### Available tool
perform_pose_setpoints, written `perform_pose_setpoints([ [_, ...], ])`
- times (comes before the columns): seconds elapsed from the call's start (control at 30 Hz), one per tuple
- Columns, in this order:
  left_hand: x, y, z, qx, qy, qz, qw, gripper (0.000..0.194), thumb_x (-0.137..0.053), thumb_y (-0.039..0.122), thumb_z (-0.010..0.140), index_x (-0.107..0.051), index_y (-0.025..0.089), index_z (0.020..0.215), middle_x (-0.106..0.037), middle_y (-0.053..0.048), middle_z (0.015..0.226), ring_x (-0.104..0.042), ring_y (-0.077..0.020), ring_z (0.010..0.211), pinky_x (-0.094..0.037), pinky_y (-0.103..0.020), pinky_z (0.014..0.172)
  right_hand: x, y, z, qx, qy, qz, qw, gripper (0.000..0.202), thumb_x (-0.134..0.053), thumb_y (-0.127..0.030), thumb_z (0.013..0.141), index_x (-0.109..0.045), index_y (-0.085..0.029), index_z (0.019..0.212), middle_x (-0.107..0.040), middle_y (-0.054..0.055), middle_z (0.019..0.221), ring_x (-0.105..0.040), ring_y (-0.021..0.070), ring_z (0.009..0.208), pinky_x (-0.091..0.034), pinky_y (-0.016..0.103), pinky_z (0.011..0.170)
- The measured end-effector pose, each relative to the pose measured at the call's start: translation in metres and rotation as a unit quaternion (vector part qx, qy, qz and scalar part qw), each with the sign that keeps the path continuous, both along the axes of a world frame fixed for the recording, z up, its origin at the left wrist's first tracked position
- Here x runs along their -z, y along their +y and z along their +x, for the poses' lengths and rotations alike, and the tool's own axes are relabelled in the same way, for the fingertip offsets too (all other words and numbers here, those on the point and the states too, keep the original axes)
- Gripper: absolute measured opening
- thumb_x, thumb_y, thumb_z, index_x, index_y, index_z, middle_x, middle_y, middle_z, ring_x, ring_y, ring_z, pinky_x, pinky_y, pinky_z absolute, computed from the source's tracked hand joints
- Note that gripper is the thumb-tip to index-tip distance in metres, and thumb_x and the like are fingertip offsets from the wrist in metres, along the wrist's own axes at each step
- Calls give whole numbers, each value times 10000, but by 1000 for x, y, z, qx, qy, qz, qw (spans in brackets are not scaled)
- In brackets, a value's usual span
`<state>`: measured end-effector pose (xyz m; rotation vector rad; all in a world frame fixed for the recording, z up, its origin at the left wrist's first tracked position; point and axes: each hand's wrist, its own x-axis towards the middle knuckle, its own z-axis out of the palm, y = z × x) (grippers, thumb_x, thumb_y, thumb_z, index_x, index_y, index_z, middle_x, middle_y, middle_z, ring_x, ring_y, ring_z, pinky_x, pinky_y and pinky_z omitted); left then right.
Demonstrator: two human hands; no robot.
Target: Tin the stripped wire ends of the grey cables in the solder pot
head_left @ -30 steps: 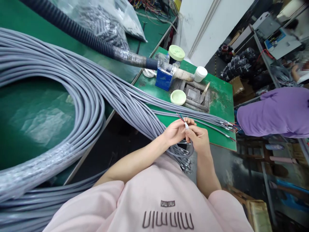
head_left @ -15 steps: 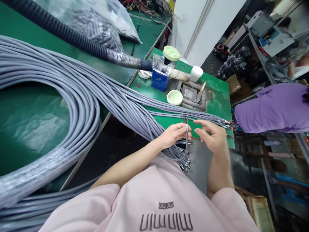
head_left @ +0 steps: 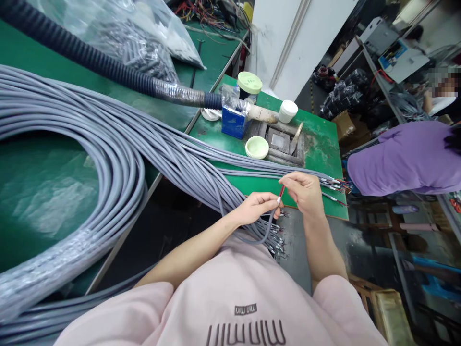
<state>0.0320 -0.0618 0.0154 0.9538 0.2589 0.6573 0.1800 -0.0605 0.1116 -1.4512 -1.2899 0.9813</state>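
We pinch the grey cable (head_left: 271, 220) near its end in our left hand (head_left: 254, 207). Our right hand (head_left: 304, 192), raised just beside it, seems to nip the red wire tips (head_left: 281, 191) between its fingertips.

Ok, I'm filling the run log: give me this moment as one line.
left hand: pinches grey cable end | right hand: grips its red wire | cable bundle across green bench

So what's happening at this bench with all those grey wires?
A person in a pink top is working on the end of one grey cable. The left hand holds the cable near its tip, while the right hand pinches the thin coloured wires sticking out of it. A big bundle of grey cables runs across the green bench, and another person in purple is nearby.
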Motion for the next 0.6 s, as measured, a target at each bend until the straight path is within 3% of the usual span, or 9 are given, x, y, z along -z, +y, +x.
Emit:
perform_pose_setpoints([
  [0.1, 9, -8, 7, 41, 5, -24, 999, 341, -674, 444, 823, -670, 108, 879, -667, -44, 704, -601, -123, 625, -472, -269, 673, -9, 4, 13, 105, -38, 89, 990, 173, -686, -331, 754, -699, -166, 707, -379, -74, 392, -283, 58, 363, -177, 227, 376],
  [0.17, 12, -9, 9, 24, 9, -43, 999, 341, -663, 446, 833, -667, 109, 884, -664, -39, 698, -605, -118, 617, -471, -261, 670, -18, 2, 23, 119, -77, 103, 985, 196, -676, -356, 772, -703, -168, 723, -384, -68, 406, -297, 64, 378, -191, 232, 387],
  [0.27, 12, -3, 6, -15, 0, -60, 998, 333, -654, 443, 842, -664, 116, 900, -660, -31, 689, -614, -118, 612, -468, -257, 671, -24, -5, 32, 35, -124, 28, 991, 224, -673, -383, 780, -723, -166, 756, -390, -68, 412, -286, 61, 380, -182, 229, 384],
  [0.4, 8, 1, 3, -13, -3, -53, 999, 346, -654, 454, 840, -670, 115, 909, -662, -30, 675, -616, -120, 606, -471, -262, 678, -12, -13, 25, -80, -176, -78, 978, 278, -719, -371, 732, -749, -163, 915, -331, -103, 401, -241, 52, 388, -192, 218, 398],
  [0.53, 5, -1, 3, -11, 7, -34, 999, 344, -677, 441, 825, -681, 113, 928, -676, -37, 690, -622, -125, 634, -482, -271, 703, 5, -15, 7, -65, -177, -26, 982, 214, -651, -347, 791, -720, -157, 718, -520, -43, 515, -376, 64, 457, -285, 218, 449],
  [0.6, 4, -1, 3, -12, 5, -20, 1000, 338, -697, 428, 809, -685, 112, 930, -683, -41, 697, -624, -127, 643, -484, -272, 701, 11, -13, 2, -49, -154, -8, 987, 238, -639, -330, 798, -682, -158, 640, -541, -30, 535, -393, 69, 470, -288, 222, 452],
])
